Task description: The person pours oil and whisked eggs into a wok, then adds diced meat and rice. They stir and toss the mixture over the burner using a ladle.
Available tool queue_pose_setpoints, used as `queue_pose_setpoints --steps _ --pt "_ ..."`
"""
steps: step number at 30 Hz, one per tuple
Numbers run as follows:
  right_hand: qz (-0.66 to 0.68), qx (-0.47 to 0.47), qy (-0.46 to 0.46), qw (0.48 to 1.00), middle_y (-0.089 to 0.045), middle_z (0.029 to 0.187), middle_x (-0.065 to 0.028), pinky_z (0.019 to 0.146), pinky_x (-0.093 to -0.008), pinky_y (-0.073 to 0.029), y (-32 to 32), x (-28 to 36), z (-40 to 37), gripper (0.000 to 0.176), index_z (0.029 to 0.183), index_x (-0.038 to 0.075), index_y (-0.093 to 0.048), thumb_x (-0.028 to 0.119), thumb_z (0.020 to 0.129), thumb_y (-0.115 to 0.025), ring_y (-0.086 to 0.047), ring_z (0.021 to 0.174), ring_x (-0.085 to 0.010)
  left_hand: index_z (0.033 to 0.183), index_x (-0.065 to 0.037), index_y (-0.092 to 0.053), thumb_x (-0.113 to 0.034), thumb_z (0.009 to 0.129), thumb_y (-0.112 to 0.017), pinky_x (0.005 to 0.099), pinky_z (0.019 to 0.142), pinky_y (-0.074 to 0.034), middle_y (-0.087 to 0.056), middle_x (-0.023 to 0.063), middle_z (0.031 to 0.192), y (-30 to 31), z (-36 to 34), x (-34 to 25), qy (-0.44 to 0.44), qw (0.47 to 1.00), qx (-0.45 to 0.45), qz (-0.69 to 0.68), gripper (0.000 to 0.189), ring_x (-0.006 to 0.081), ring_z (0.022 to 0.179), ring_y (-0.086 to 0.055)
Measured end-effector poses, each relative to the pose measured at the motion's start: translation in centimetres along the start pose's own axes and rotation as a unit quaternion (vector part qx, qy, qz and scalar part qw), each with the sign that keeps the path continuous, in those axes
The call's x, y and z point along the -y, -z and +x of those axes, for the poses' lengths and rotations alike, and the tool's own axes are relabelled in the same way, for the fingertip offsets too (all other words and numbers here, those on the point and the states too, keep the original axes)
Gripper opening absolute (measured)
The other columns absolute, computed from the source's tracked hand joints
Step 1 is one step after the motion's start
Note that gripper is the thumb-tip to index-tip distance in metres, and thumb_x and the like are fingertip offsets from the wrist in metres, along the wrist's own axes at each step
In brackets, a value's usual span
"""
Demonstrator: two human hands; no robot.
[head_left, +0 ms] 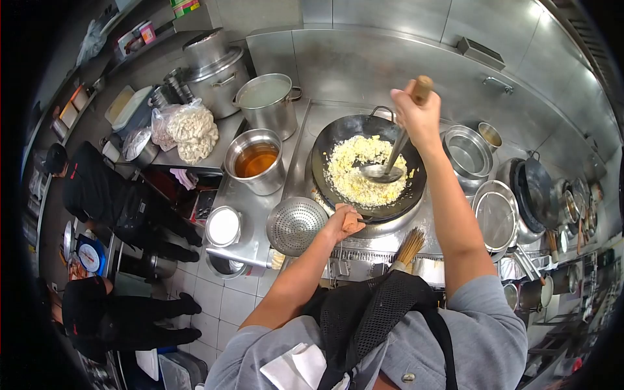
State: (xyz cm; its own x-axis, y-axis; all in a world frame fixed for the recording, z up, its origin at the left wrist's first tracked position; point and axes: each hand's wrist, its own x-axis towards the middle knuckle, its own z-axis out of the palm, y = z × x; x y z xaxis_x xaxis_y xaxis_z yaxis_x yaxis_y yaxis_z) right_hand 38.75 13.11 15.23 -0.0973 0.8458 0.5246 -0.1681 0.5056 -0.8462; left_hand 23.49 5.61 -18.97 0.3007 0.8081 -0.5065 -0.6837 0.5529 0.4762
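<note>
A black wok (pixel 325 140) sits on the stove, with yellow and white fried rice (pixel 354 153) spread inside it. My right hand (pixel 419 117) is closed around the wooden handle of a metal ladle (pixel 398 148), raised above the wok's far right side. The ladle's round bowl rests in the rice, slightly right of the middle. At the wok's near edge, my left hand (pixel 343 224) is closed on an orange-brown cloth at the wok's near handle, which is mostly hidden. A perforated strainer (pixel 296 226) lies just left of that hand.
Left of the wok are a pot of brown liquid (pixel 257 159), a tall pot (pixel 266 104) and a white-filled container (pixel 223 226). A bamboo brush (pixel 409 248) lies near the front edge. Sieves (pixel 495 218) stand at right. Two people (pixel 110 182) in black are at far left.
</note>
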Motion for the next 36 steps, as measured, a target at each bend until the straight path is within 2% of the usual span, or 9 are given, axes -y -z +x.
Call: queue_pose_setpoints --steps 3,4,11,15,20,23,26,31,36 --pt "0.053 -0.042 -0.052 0.996 -0.048 0.053 0.0023 0.041 -0.0255 -0.036 -0.4 -5.9 -2.3 0.029 0.064 0.008 -0.046 0.002 0.086 -0.065 -0.045 0.044 -0.0066 0.089 -0.004 -0.054 -0.016 0.084 -0.061 0.0477 0.076 -0.062 -0.062 0.0160 0.089 -0.3 -0.1 -0.4 -0.010 1.000 -0.001 0.023 0.014 0.0301 0.076 -0.066" --pt "0.046 -0.036 0.023 0.998 -0.047 0.053 0.0024 0.040 -0.0251 -0.036 0.8 -9.3 -2.2 0.027 0.066 0.007 -0.047 0.004 0.087 -0.063 -0.045 0.043 -0.0070 0.090 -0.004 -0.054 -0.016 0.084 -0.061 0.0480 0.076 -0.062 -0.062 0.0158 0.089 -0.4 -0.2 -0.3 -0.011 0.999 -0.002 0.038 0.015 0.0301 0.076 -0.066" --pt "0.041 -0.020 -0.003 0.999 -0.045 0.054 0.0026 0.038 -0.0255 -0.032 3.5 0.7 -0.3 0.026 0.069 0.009 -0.047 0.006 0.088 -0.064 -0.040 0.041 -0.0077 0.091 -0.005 -0.054 -0.018 0.084 -0.060 0.0513 0.074 -0.060 -0.062 0.0176 0.089 -0.6 -0.9 -0.6 0.029 0.999 0.002 0.014 0.016 0.0336 0.080 -0.066" --pt "0.026 -0.062 0.025 0.997 -0.040 0.053 0.0033 0.038 -0.0257 -0.030 4.5 -8.4 -0.2 0.030 0.067 0.010 -0.042 0.002 0.089 -0.061 -0.037 0.041 -0.0068 0.091 -0.005 -0.053 -0.021 0.089 -0.057 0.0458 0.066 -0.062 -0.061 0.0150 0.086 -0.5 -0.5 -0.8 0.009 1.000 -0.005 0.025 0.016 0.0290 0.075 -0.066" --pt "0.114 -0.002 0.018 0.993 -0.040 0.054 0.0028 0.040 -0.0256 -0.032 1.6 -0.8 0.2 0.031 0.068 0.011 -0.040 -0.001 0.088 -0.061 -0.038 0.040 -0.0080 0.089 -0.006 -0.052 -0.020 0.090 -0.056 0.0434 0.065 -0.063 -0.061 0.0134 0.085 0.1 -0.1 0.1 -0.023 0.999 0.015 0.023 0.014 0.0261 0.071 -0.065" --pt "0.026 -0.103 0.009 0.994 -0.036 0.052 0.0037 0.038 -0.0250 -0.027 -0.2 -5.1 -1.8 0.034 0.068 0.013 -0.036 0.003 0.092 -0.058 -0.030 0.039 -0.0078 0.089 -0.007 -0.053 -0.019 0.089 -0.057 0.0435 0.065 -0.063 -0.061 0.0132 0.086 -0.1 -0.3 -0.1 -0.010 1.000 0.014 0.016 0.012 0.0253 0.071 -0.065" --pt "0.091 -0.037 0.028 0.995 -0.036 0.052 0.0023 0.039 -0.0266 -0.029 0.1 -8.7 -1.9 0.032 0.068 0.011 -0.038 0.002 0.091 -0.058 -0.030 0.039 -0.0082 0.089 -0.008 -0.054 -0.016 0.087 -0.060 0.0483 0.072 -0.061 -0.061 0.0141 0.086 -0.5 -0.8 -0.4 0.004 1.000 -0.002 0.001 0.010 0.0274 0.075 -0.064" --pt "0.135 0.026 0.005 0.991 -0.040 0.051 0.0018 0.039 -0.0248 -0.031 -1.5 -1.3 -2.5 0.031 0.068 0.010 -0.039 -0.002 0.090 -0.057 -0.038 0.041 -0.0075 0.089 -0.007 -0.054 -0.014 0.085 -0.061 0.0482 0.074 -0.061 -0.062 0.0135 0.084 -0.2 -0.8 -0.3 -0.006 1.000 0.008 -0.008 0.010 0.0264 0.077 -0.065" --pt "0.067 -0.012 0.033 0.997 -0.043 0.052 0.0027 0.040 -0.0252 -0.031 -0.1 -8.9 -1.9 0.027 0.068 0.007 -0.045 0.001 0.091 -0.060 -0.042 0.043 -0.0074 0.089 -0.007 -0.054 -0.013 0.085 -0.061 0.0450 0.070 -0.063 -0.061 0.0127 0.085 -0.1 -0.7 -0.1 -0.012 1.000 0.018 -0.008 0.010 0.0253 0.075 -0.065"
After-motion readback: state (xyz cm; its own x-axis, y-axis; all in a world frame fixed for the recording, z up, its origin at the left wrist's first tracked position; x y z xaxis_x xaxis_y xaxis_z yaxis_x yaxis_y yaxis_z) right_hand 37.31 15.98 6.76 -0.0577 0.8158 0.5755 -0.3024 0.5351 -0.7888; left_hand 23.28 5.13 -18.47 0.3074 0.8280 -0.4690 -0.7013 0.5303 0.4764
